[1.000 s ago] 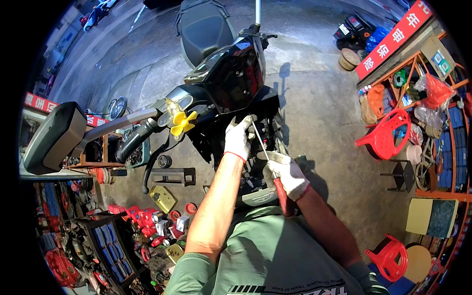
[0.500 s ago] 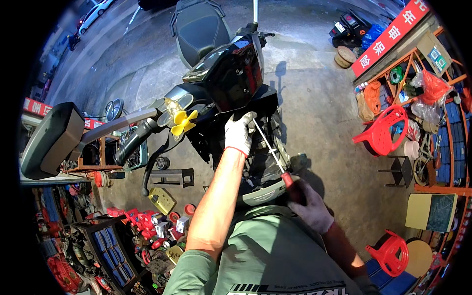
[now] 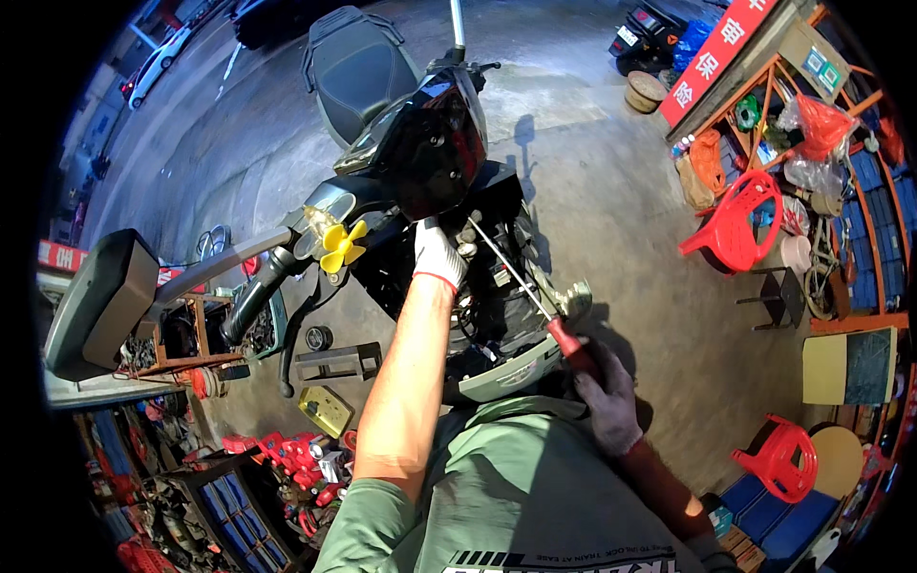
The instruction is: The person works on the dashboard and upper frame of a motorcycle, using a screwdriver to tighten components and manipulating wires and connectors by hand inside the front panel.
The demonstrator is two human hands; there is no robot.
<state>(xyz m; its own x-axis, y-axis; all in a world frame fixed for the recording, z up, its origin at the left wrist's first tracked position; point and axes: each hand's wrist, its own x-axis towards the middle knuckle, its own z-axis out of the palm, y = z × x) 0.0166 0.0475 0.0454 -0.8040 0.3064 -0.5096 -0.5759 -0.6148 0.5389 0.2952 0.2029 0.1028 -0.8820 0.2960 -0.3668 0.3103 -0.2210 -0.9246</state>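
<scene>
In front of me stands a scooter with its black front body (image 3: pixel 435 143) opened below, showing dark inner parts and cables. My left hand (image 3: pixel 437 253), in a white glove with a red cuff, reaches up under the lower edge of that body. Its fingers are curled and partly hidden, so what they grip does not show. My right hand (image 3: pixel 611 406), also gloved, is closed around the red handle of a long screwdriver (image 3: pixel 521 282). The shaft slants up and left, its tip close to the left fingers, beside the black plastic.
At left the handlebar carries a mirror (image 3: pixel 100 306), a brake lever and a yellow propeller ornament (image 3: pixel 342 246). Red chairs (image 3: pixel 740 224) and orange shelves stand to the right. A low stool (image 3: pixel 339 363), a yellow tray (image 3: pixel 325 411) and clutter sit at lower left.
My left hand has slid further under the black body, away from the screwdriver's tip. The right hand still grips the screwdriver. The whole view has shifted a little.
</scene>
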